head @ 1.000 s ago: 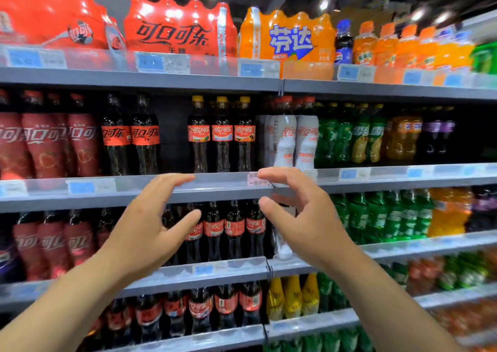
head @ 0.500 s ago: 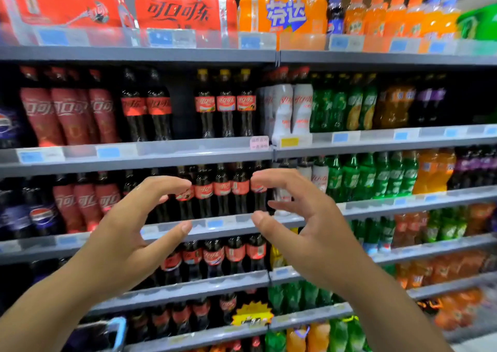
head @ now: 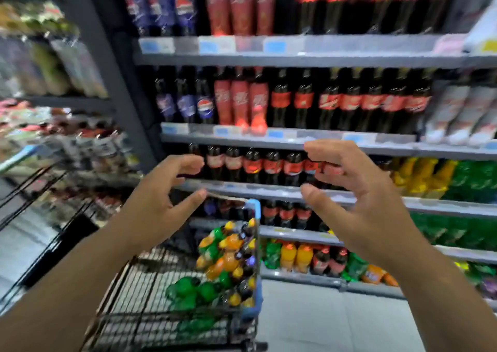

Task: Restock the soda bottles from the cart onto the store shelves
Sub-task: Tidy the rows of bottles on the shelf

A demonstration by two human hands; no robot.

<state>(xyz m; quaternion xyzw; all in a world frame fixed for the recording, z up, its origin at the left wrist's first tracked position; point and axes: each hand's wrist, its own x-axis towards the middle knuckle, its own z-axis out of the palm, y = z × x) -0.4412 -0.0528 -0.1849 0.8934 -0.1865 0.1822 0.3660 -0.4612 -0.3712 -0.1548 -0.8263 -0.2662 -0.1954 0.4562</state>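
Soda bottles (head: 228, 260) lie heaped in the cart (head: 255, 209), none in hand. Above the cart, left hand (head: 156, 204) and right hand (head: 357, 204) hover empty, fingers (head: 185, 162) spread and half-curled. Shelves (head: 295, 193) beyond the cart look full, and I judge most unloading remains.

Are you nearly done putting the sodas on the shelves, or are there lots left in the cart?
Not nearly. Done: the cola bottles stand in a full-looking row on their shelf. In hand: nothing. The left hand and right hand are both empty, raised in front of the shelves. Left: the cart holds a pile of green, orange and dark soda bottles waiting to go up.
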